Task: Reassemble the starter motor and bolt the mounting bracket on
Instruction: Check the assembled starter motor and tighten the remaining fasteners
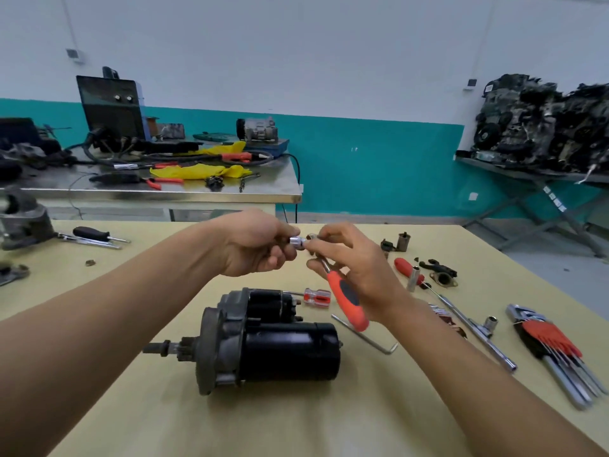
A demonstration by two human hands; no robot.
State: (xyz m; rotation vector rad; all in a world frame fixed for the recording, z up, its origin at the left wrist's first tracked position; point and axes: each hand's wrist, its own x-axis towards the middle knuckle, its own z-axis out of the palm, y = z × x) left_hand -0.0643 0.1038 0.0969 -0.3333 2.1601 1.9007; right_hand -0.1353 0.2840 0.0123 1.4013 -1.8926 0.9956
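Head view, and we have both hands up over the table, meeting just above the starter motor. The left hand has its fingers curled in tight, pinching a small chrome socket at the fingertips. The right hand grips a ratchet: the orange and black handle runs down along the palm toward the wrist, with thumb and forefinger up at the head end, right against the socket. Whether the socket is seated on the drive, we cannot tell; the fingers cover it.

Below the hands, the starter motor lies on its side in the middle of the table, with its pinion shaft pointing left and its black body to the right. Just behind it lies a stubby screwdriver with a clear red handle, and beside its right end a single hex key.

Further right we see a long sliding T-bar with a socket on it, a hex key set in a red and black holder, a red-handled driver and a few small dark parts. Far left, a grey casting stands at the table edge, with a black-handled screwdriver near it. Behind us stands a steel bench strewn with tools.
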